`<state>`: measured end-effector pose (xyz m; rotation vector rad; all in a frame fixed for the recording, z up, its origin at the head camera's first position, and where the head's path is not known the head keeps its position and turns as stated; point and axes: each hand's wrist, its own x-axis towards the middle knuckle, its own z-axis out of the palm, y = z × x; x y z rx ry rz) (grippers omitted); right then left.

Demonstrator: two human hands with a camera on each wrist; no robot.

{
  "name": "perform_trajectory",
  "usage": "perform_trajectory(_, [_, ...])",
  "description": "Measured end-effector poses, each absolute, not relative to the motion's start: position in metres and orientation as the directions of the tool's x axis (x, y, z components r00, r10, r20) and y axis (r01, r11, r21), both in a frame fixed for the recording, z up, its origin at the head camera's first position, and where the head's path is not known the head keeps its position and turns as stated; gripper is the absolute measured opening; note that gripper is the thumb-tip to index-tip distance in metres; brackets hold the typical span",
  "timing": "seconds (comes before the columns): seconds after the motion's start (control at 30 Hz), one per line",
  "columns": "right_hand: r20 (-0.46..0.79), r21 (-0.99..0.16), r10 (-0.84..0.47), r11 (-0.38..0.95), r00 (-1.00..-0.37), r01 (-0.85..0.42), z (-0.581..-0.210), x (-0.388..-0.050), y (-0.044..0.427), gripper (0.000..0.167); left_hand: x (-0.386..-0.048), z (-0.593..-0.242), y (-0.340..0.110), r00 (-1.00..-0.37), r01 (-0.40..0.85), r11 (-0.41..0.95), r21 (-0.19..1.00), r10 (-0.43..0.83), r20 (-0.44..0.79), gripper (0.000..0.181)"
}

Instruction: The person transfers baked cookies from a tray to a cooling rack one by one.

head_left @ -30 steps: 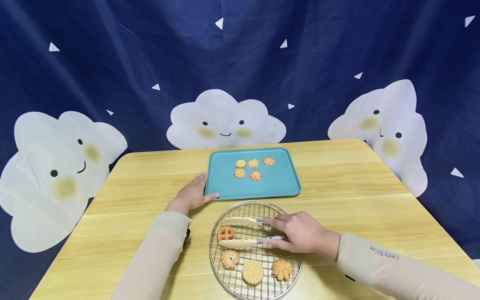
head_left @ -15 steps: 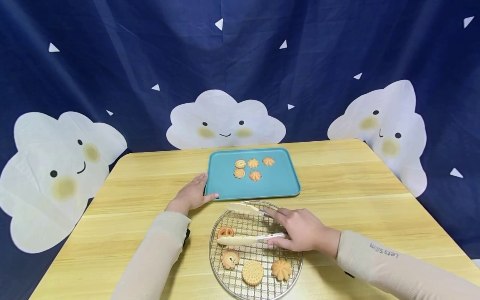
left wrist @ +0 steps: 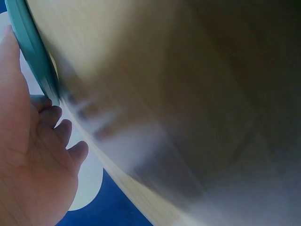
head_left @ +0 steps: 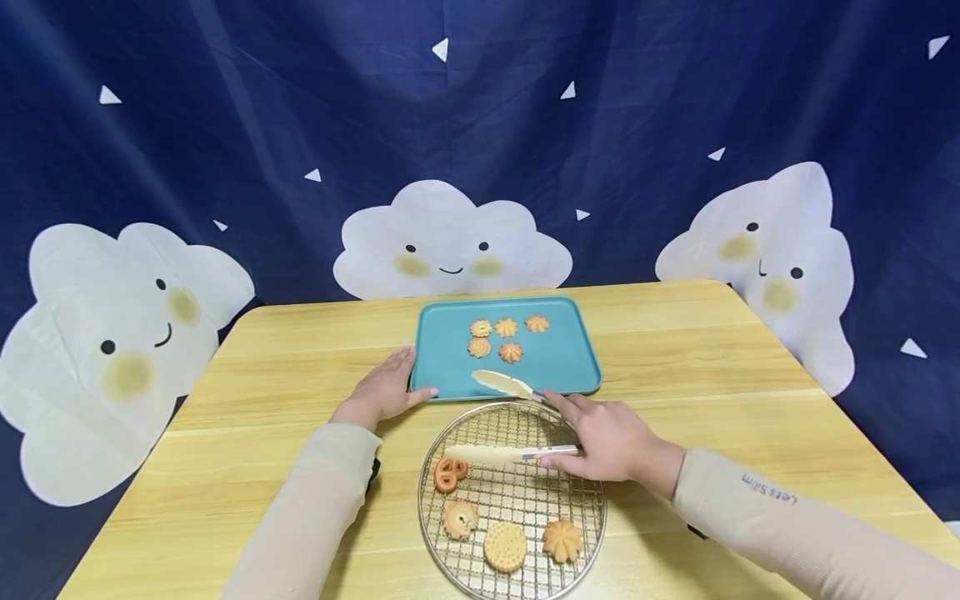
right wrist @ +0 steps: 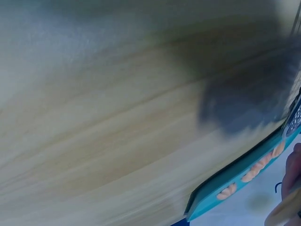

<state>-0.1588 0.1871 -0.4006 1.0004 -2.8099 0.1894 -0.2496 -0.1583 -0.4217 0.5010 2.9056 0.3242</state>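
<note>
My right hand (head_left: 611, 437) grips a pair of tongs (head_left: 487, 454) with cream-coloured tips. The tong arms are spread wide with nothing between them. One arm reaches over the front rim of a teal tray (head_left: 558, 367); the other is above a round wire rack (head_left: 525, 500). Several small cookies (head_left: 511, 352) lie on the tray. On the rack are a pretzel-shaped cookie (head_left: 450, 474), a ring cookie (head_left: 461, 519), a round dotted cookie (head_left: 505, 547) and a flower-shaped cookie (head_left: 562, 541). Resting at the tray's front left corner, my left hand (head_left: 384, 387) touches its edge with thumb and fingers.
A light wooden table (head_left: 712, 375) carries everything, the tray standing behind the rack. Beyond the table's back edge hangs a dark blue curtain (head_left: 630, 167) printed with smiling clouds and white triangles.
My right hand has moved forward, away from the rack's near side, and the tongs have spread wider. The upper tong arm has passed from above the rack to above the tray. My left hand stays put.
</note>
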Motion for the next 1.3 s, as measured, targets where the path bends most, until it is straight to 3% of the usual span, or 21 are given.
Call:
perform_trajectory(0.53, [0.123, -0.178, -0.385, 0.898, -0.915, -0.402, -0.401, -0.184, 0.192, 0.097, -0.249, -0.420, -0.157, -0.928, 0.307, 0.920, 0.245, 0.346, -0.140, 0.092])
perform_trajectory(1.3, [0.011, -0.133, -0.237, 0.963, -0.971, -0.236, -0.399, -0.204, 0.187, 0.088, -0.248, -0.418, -0.157, -0.929, 0.302, 0.921, 0.246, 0.342, -0.140, 0.092])
